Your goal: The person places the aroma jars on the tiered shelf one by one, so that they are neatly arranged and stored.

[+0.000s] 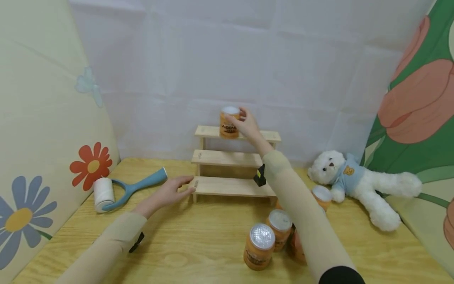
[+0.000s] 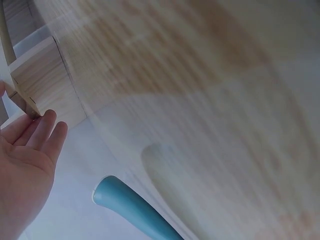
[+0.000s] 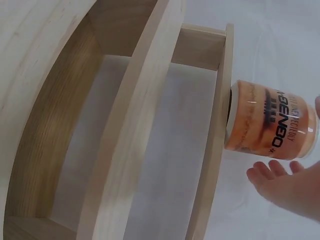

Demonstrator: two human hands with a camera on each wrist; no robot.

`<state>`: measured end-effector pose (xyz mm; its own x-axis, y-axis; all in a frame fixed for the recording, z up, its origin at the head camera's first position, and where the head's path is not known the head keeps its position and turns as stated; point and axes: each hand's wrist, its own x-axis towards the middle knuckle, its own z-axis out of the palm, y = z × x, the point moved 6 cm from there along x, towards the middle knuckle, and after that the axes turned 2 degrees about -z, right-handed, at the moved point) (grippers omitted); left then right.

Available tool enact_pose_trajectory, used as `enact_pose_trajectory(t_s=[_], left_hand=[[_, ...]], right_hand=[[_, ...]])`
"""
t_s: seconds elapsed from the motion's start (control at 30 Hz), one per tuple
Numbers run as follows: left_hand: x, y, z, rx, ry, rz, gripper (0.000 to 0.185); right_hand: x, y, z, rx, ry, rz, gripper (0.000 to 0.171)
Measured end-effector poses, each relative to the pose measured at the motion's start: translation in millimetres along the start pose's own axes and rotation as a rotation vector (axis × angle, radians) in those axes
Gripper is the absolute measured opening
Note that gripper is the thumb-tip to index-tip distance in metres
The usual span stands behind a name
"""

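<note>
My right hand [image 1: 248,125] holds an orange can [image 1: 228,128] with a pale lid at the top step of a small wooden stepped shelf [image 1: 227,157]. The thumb lies across the can's front, and other fingers are by its right side. In the right wrist view the can's base meets the step's edge; whether its full weight rests there I cannot tell. My left hand [image 1: 170,192] is at the left end of the lowest step, its fairly straight fingers [image 2: 48,122] touching the board's end in the left wrist view.
Several orange cans [image 1: 259,252] stand on the wooden table [image 1: 170,252] at front right, partly behind my right sleeve. A blue-handled roller [image 1: 138,189] lies left. A white teddy bear [image 1: 358,177] in a blue shirt lies right. A white cloth [image 1: 184,59] hangs behind the shelf.
</note>
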<state>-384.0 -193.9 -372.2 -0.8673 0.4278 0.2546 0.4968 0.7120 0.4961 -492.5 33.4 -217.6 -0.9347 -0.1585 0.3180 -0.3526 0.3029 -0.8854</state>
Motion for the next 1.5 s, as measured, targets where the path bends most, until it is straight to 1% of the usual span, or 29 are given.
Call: enact_pose_trajectory(t_s=[0.07, 0.2, 0.3, 0.37, 0.43, 0.53, 0.6, 0.77, 0.97, 1.13, 1.23, 1.37, 1.5], left_hand=[[0.1, -1.0, 0.0, 0.0, -0.008, -0.008, 0.057], [0.5, -1.9, -2.1, -0.001, -0.01, -0.013, 0.058], [3.2, -2.3, -3.3, 0.001, -0.004, 0.002, 0.057], [5.0, -2.8, -2.6, 0.0, -0.004, 0.014, 0.057], [5.9, -3.0, -0.7, -0.002, -0.005, 0.024, 0.056], [3.9, -3.4, 2.1, -0.008, -0.004, 0.025, 0.056], [1.4, -3.5, 3.4, -0.004, -0.004, 0.017, 0.056], [-2.5, -3.1, 2.7, 0.008, -0.004, -0.004, 0.057], [-2.2, -5.8, -0.7, 0.013, -0.001, -0.001, 0.056], [-2.6, -9.1, 1.0, 0.008, -0.003, -0.006, 0.056], [-2.3, -8.9, 1.8, 0.005, -0.002, -0.02, 0.056], [-1.0, -5.9, 1.6, 0.008, 0.009, -0.009, 0.057], [0.1, -2.8, 1.7, 0.012, 0.007, 0.0, 0.056]], right_hand=[[-2.6, 2.4, -2.5, -0.018, 0.003, 0.036, 0.079], [-7.3, 5.4, -7.1, -0.034, 0.002, 0.079, 0.075], [-9.0, 6.4, -9.2, -0.044, 0.006, 0.081, 0.073], [-9.9, 7.7, -8.2, -0.042, -0.001, 0.07, 0.072], [-9.7, 9.7, -4.7, -0.034, -0.018, 0.048, 0.068], [-9.5, 14.6, 2.2, -0.018, -0.035, 0.025, 0.061], [-8.6, 17.5, 6.7, -0.012, -0.032, 0.016, 0.058], [-6.6, 20.2, 11.3, -0.017, -0.005, 0.033, 0.059], [-2.2, 19.8, 16.2, -0.001, 0.004, 0.032, 0.058], [1.5, 22.0, 21.2, 0.02, 0.031, 0.052, 0.06], [1.8, 21.9, 21.6, 0.016, 0.049, 0.066, 0.061], [1.5, 20.9, 18.9, -0.013, 0.07, 0.06, 0.06], [1.3, 20.5, 17.2, -0.039, 0.053, 0.064, 0.06]])
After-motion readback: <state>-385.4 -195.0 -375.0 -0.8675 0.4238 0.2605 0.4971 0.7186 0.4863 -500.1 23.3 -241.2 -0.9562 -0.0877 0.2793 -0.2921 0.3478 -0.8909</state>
